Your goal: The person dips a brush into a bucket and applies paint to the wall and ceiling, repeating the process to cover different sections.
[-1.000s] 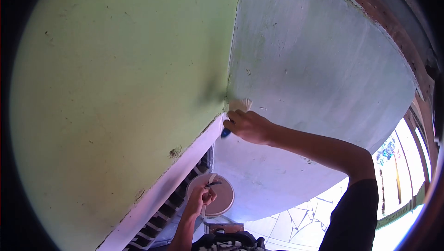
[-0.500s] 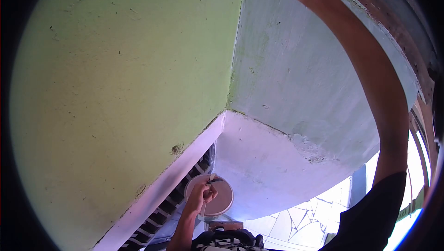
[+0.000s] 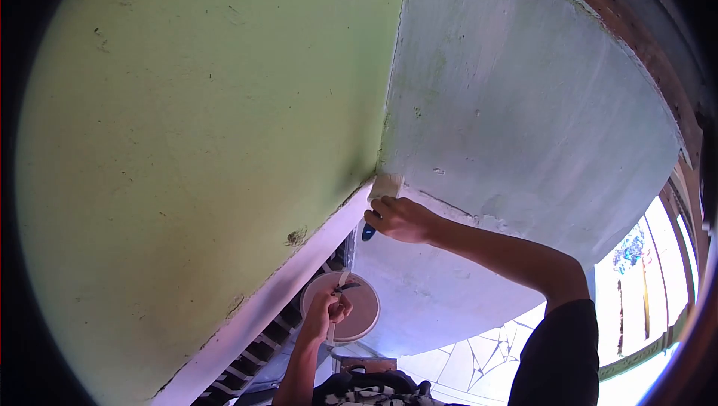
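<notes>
My right hand [image 3: 402, 219] is closed round the dark blue handle of a paintbrush [image 3: 387, 185]. Its wide, pale bristles point up and lie against the wall corner, where the green wall [image 3: 224, 107], the bluish-grey wall [image 3: 508, 99] and the whiter lower section [image 3: 426, 279] meet. Lower down, my left hand [image 3: 334, 309] is closed on the handle of a round bucket [image 3: 370, 324], whose inside looks pinkish. A small dark piece sticks out beside the fingers, over the bucket's opening.
A white ledge [image 3: 277, 286] slopes along the green wall's lower edge, with dark, striped steps or slats [image 3: 254, 357] below it. Cracked-pattern floor tiles [image 3: 479, 354] show at lower right. A brown curved edge [image 3: 598, 10] borders the grey wall.
My right hand has come down from the top of the view to the wall corner, bringing the paintbrush into sight. My left hand and the bucket have barely moved.
</notes>
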Demonstrator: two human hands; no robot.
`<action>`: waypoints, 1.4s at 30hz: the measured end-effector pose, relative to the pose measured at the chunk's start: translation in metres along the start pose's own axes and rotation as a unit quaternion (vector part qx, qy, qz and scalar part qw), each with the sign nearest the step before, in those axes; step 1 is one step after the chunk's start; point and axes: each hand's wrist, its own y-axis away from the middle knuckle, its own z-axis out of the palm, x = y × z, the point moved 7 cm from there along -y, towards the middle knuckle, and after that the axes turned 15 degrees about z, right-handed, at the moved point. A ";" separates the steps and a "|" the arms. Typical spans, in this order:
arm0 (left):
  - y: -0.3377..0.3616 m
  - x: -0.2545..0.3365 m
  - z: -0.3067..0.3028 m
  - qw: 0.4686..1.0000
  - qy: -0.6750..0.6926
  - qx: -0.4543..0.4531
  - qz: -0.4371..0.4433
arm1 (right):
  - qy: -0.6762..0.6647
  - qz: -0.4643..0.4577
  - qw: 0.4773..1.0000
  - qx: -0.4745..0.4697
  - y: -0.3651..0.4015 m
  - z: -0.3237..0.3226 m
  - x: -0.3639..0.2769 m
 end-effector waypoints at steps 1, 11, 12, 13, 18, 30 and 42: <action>-0.001 0.000 -0.002 1.000 0.002 -0.006 0.001 | -0.036 0.018 0.998 0.041 -0.005 -0.004 0.004; -0.011 0.001 0.010 1.000 0.006 -0.022 -0.021 | 0.164 0.086 0.943 0.275 -0.108 -0.267 0.151; -0.012 0.001 0.011 0.999 0.001 -0.019 -0.026 | 0.215 0.087 0.929 0.289 -0.107 -0.277 0.158; -0.013 0.001 0.011 0.999 -0.001 -0.021 -0.030 | 0.271 0.086 0.911 0.299 -0.104 -0.280 0.159; -0.017 0.005 0.017 0.999 0.001 -0.024 -0.027 | 0.291 0.051 0.926 0.234 -0.058 -0.173 0.143; -0.021 0.007 0.025 1.000 -0.012 -0.015 -0.024 | -0.181 0.184 0.965 0.053 0.005 -0.046 0.064; -0.021 0.000 0.025 0.999 -0.005 -0.022 -0.047 | 0.236 0.078 0.905 0.345 -0.080 -0.271 0.172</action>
